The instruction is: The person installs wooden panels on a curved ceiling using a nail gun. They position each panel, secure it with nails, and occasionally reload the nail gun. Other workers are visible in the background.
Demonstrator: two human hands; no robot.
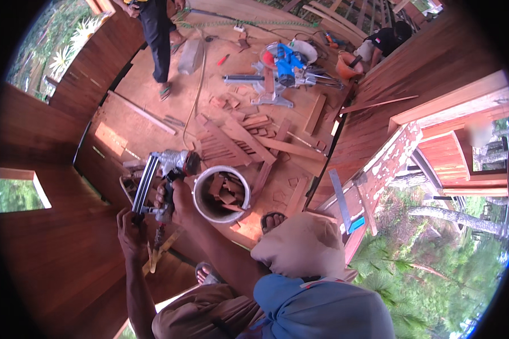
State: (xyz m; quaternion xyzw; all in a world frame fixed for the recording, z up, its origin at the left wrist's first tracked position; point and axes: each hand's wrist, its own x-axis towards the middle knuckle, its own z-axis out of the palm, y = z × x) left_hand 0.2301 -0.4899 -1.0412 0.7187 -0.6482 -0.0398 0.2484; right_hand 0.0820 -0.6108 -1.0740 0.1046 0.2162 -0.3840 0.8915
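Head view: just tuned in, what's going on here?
The person grips a silver-and-black nail gun by its handle with the right hand, while the left hand is at the near end of its long magazine. Just right of it, a bucket holds wood offcuts. Beyond lie loose boards and a blue miter saw; another person stands at upper left.

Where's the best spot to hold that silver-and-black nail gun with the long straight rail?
Probably the nail gun's black handle, coming from the right like the right hand: the gap beside the long straight rail gives fingers room to wrap round. The left hand could steady the rail's lower end, since the bulky silver head may feel heavy.
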